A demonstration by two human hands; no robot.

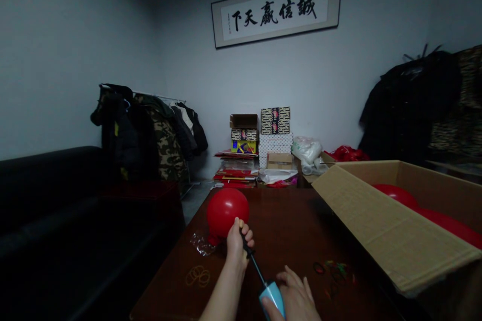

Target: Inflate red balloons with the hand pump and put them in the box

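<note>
A round red balloon (228,210) sits beyond my left hand, over the far left part of the brown table; where its neck meets the pump is hidden by my fingers. My left hand (239,242) is closed around the black end of a hand balloon pump (273,297), beside the balloon. A thin rod runs from that black end to the pump's light blue body. My right hand (295,293) is at the blue body, its thumb across it and its other fingers stretched along the far side. The lower part of the pump is cut off by the frame.
Rubber bands (198,276) and crumpled clear plastic (202,244) lie left on the table (286,220). Small coloured bands (335,268) lie right. An open cardboard box (380,225) holding red balloons (448,223) stands on the right. A black sofa (56,241) is at left.
</note>
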